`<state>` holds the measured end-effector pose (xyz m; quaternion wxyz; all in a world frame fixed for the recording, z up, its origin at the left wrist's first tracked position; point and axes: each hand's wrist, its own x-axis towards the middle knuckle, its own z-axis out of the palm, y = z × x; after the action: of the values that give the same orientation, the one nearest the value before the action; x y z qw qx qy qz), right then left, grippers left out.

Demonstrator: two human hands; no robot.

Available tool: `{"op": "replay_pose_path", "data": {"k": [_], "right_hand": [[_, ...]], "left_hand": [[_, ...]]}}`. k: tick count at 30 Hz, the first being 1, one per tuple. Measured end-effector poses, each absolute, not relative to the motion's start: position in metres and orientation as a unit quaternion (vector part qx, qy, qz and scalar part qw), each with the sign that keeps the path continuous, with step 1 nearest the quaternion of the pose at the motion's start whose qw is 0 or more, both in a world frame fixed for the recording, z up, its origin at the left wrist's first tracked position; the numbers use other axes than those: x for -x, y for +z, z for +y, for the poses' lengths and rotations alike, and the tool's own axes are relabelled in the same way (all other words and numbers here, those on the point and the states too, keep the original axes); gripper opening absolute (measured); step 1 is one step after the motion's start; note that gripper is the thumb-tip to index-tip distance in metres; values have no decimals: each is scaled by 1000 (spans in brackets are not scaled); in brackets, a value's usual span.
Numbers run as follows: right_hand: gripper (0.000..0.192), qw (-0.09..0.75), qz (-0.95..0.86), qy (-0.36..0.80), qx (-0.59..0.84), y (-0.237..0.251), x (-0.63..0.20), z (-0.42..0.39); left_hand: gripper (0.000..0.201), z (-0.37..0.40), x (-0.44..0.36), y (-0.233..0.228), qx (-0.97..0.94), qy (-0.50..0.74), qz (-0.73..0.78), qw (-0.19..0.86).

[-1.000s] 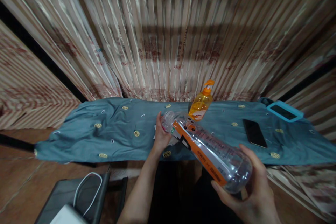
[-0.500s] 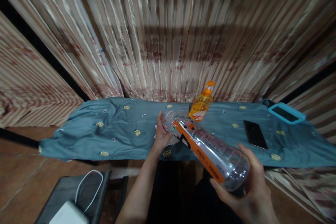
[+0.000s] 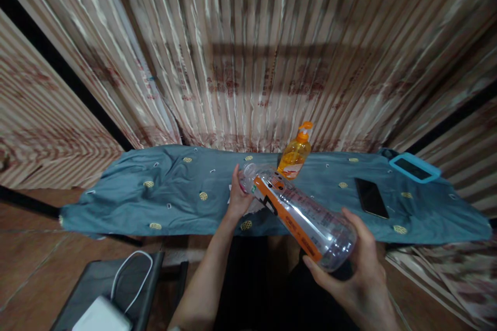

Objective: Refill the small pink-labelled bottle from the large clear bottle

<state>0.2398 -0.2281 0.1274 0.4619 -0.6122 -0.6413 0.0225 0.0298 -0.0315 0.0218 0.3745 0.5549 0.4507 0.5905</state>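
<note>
A large clear plastic bottle (image 3: 303, 217) with an orange label is tilted, its neck pointing away and down toward the blue cloth (image 3: 174, 194). My right hand (image 3: 357, 274) grips the bottle's base near the table's front edge. My left hand (image 3: 237, 196) is closed around the bottle's neck and mouth; a bit of white material lies under it, too small to identify. An orange pump bottle (image 3: 295, 154) stands upright just beyond the clear bottle's neck.
A dark phone (image 3: 370, 197) lies on the cloth at right, and a blue-framed device (image 3: 414, 167) sits at the far right corner. Striped curtains (image 3: 248, 51) hang behind. A dark chair with a white cable and adapter (image 3: 116, 295) stands at lower left.
The bottle and both hands keep the same hold. The bottle's base and my right hand sit slightly further left and higher in the picture; the view has shifted a little.
</note>
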Motion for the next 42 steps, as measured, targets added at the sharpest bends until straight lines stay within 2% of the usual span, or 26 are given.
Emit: {"op": "replay_pose_path", "data": {"k": [8, 24, 31, 42], "right_hand": [[91, 461, -621, 54, 631, 127, -243, -229], [90, 460, -668, 16, 584, 122, -259, -216], [89, 468, -644, 56, 602, 120, -259, -216], [90, 431, -676, -3, 598, 132, -264, -215]], "left_hand": [[110, -31, -31, 20, -549, 596, 446, 381], [107, -31, -29, 16, -552, 597, 448, 372], [103, -32, -27, 14, -563, 583, 463, 359], [106, -37, -27, 22, -585, 576, 448, 354]]}}
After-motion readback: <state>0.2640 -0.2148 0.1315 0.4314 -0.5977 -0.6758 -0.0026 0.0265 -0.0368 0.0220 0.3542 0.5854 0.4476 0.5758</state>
